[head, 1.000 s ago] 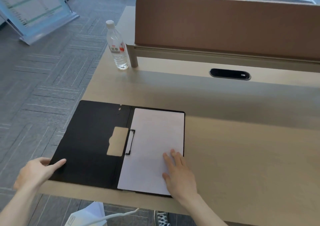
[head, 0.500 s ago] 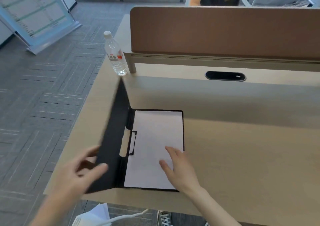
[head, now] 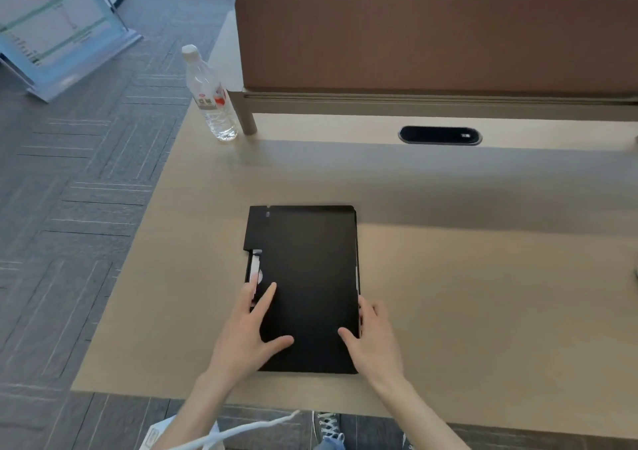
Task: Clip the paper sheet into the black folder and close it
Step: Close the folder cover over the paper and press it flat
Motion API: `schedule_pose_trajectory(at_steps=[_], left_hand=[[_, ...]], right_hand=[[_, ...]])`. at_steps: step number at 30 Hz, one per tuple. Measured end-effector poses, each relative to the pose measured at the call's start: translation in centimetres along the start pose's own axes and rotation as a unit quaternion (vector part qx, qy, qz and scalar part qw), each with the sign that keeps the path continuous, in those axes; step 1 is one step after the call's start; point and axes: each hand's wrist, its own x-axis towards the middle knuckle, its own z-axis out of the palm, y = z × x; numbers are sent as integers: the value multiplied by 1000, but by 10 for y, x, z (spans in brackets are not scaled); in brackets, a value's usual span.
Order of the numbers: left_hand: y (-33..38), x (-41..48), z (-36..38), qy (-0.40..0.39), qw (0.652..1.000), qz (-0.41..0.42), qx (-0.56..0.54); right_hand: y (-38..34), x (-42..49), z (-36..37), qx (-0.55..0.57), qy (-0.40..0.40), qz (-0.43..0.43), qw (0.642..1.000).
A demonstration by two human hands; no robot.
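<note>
with its cover folded down flat, the black folder [head: 305,287] lies shut on the tabletop [head: 483,294], near the front edge. the left hand [head: 247,335] rests open on the folder's left side, fingers spread and pressing down, fingertips by the notch where a sliver of the clip [head: 255,265] shows; its grip holds nothing. the right hand [head: 374,339] lies against the folder's right edge, thumb on the cover, fingers loosely along the side, not clearly closed around it. the paper sheet is hidden inside. a water bottle [head: 210,96] stands well apart at the far left corner, beside the divider panel [head: 431,39].
</note>
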Motion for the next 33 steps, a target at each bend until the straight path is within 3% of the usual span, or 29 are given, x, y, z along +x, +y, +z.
schedule_pose_trajectory(at_steps=[5,12,33], left_hand=[[-1,-1,9,-9,997,34,70],[34,10,28,-12,988,51,144],[218,132,105,-22,981,143,126]], right_hand=[[11,-1,12,-86,17,-53,995],[25,-16,2,-179,48,-35,982],[117,80,-154,-164,111,89,976]])
